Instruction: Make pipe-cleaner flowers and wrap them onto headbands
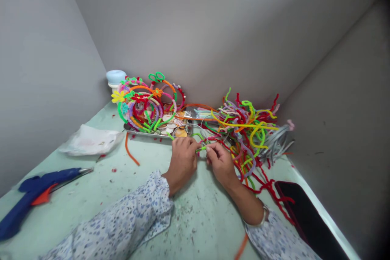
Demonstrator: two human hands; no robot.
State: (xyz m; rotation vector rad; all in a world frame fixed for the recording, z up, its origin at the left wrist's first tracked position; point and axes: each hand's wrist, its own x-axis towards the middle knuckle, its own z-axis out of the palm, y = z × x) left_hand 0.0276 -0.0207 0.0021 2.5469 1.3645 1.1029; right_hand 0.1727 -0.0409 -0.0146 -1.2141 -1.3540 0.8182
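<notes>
My left hand (183, 158) and my right hand (219, 163) meet near the middle of the table, fingers closed. Between their fingertips runs a short stretch of bright green pipe cleaner (201, 148), pinched from both sides. A thin metal hoop (190, 125), like a bare headband, arches just beyond the hands; its lower ends are hidden by the fingers. Behind my left hand lies a metal tray (143, 133) with round discs, and several headbands (146, 107) wrapped in coloured pipe cleaner are heaped on it.
A tangle of loose pipe cleaners (243, 126) and grey bare headbands (277, 144) lie to the right, near a phone (310, 219). On the left are a blue glue gun (39, 191) and a white plastic packet (93, 141). A blue-lidded container (115, 78) stands in the far corner.
</notes>
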